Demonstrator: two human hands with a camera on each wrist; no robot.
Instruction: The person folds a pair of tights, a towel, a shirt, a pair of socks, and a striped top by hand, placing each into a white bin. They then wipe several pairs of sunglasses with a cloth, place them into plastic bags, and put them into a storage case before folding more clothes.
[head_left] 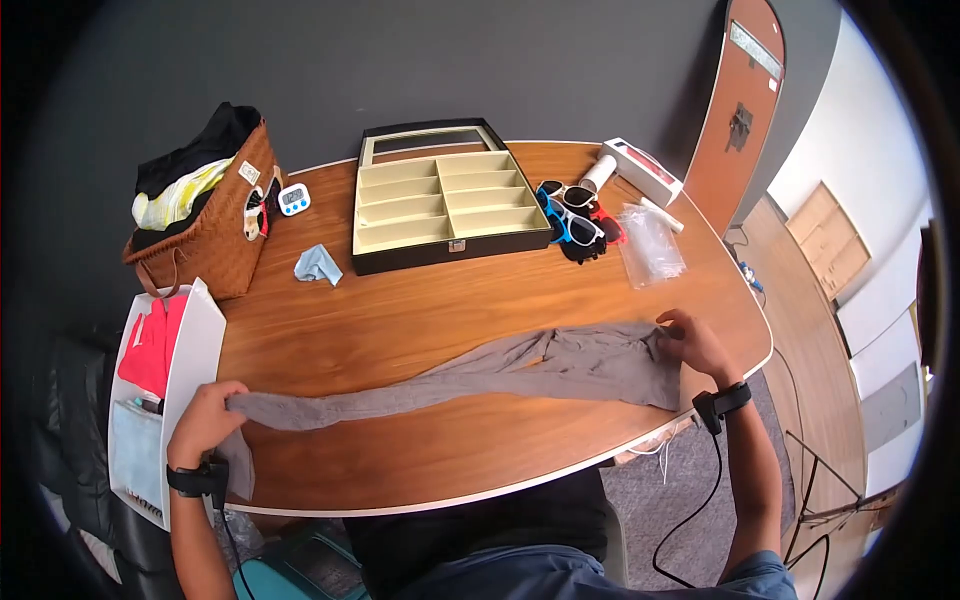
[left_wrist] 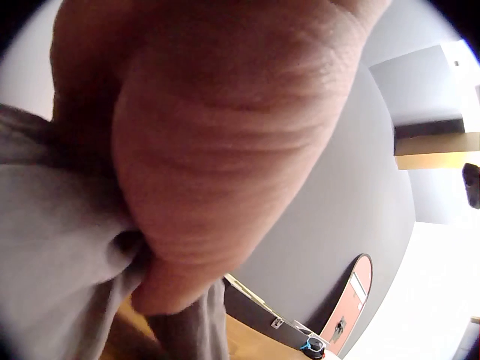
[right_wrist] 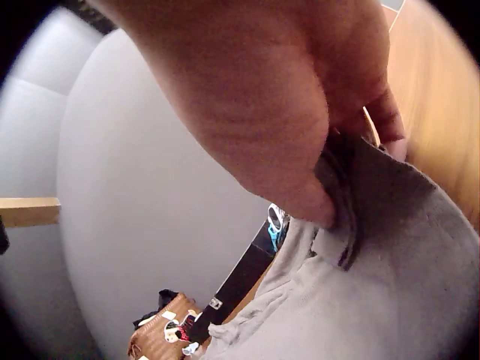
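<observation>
A long grey garment [head_left: 500, 380] of soft cloth lies stretched across the front of the table, narrow at the left and wider at the right. My left hand [head_left: 208, 420] grips its narrow end, and a loose flap of the cloth hangs below that hand over the table's front edge. In the left wrist view the thumb presses against the grey cloth [left_wrist: 52, 247]. At the wide end, my right hand [head_left: 698, 348] pinches the upper corner between thumb and fingers. A thick, seamed edge shows under the thumb in the right wrist view, with the grey cloth [right_wrist: 405, 270] spreading below.
Behind the garment stands an open compartment case [head_left: 455, 245]. Sunglasses [head_left: 580, 225], clear plastic bags [head_left: 652, 250] and a white box [head_left: 645, 175] lie to its right. At left are a timer [head_left: 294, 199], a blue cloth [head_left: 318, 264], a full basket [head_left: 215, 245] and a white bin [head_left: 205, 330].
</observation>
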